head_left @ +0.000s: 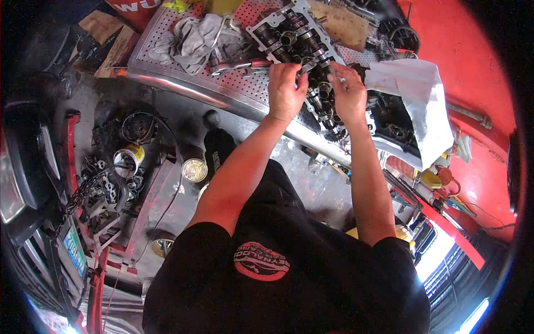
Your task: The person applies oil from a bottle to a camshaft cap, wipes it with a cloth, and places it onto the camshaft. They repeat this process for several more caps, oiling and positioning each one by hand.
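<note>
A metal cylinder head [273, 21] with camshafts [305, 34] in it lies slantwise on the perforated metal bench top. Over its left edge is my left hand [286, 93], thumb and fingertips curled together around something small that I cannot make out. My right hand [349, 97] reaches over the opposite side, its fingers bent and pinching at a part beside the camshaft; what lies between them is hidden. Just left of my left hand rests a ratchet [228, 67] on the bench, close to a crumpled grey rag [197, 42].
The bench's rounded metal edge [183, 90] runs before me. White sheeting [420, 106] partly covers dark engine parts [396, 131] at right. Cardboard [342, 25] lies behind the cylinder head. On the floor at left stand a white bucket [129, 158], a red metal frame [147, 209] and an open can [194, 170].
</note>
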### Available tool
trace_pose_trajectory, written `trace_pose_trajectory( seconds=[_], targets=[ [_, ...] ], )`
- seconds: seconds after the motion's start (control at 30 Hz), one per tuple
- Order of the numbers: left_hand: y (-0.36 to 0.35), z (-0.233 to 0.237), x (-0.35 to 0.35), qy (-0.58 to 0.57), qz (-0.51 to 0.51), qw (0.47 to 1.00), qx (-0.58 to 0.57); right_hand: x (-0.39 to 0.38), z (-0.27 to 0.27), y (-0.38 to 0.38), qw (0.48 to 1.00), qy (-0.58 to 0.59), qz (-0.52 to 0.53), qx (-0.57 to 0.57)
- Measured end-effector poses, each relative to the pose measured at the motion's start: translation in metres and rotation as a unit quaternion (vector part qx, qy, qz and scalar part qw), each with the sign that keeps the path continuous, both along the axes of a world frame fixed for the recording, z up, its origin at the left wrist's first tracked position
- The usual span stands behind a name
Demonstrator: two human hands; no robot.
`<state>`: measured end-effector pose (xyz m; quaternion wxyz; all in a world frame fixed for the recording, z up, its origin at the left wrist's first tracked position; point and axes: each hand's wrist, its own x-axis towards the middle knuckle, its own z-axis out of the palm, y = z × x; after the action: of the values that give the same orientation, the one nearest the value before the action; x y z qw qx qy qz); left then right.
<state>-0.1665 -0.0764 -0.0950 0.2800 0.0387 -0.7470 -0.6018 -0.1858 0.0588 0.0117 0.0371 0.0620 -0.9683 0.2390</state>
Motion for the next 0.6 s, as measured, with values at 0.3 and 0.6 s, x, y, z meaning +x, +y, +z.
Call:
trace_pose_trajectory(
  seconds=[0.3, 0.6],
  targets=[
    [0.021, 0.000, -0.012, -0.013, 0.052, 0.998, 0.020, 0.013, 0.008, 0.068, 0.991, -0.011, -0.103, -0.090],
    [0.065, 0.000, -0.012, 0.038, 0.084, 0.996, -0.019, 0.066, 0.003, 0.117, 0.994, 0.002, -0.090, -0.055]
  ],
)
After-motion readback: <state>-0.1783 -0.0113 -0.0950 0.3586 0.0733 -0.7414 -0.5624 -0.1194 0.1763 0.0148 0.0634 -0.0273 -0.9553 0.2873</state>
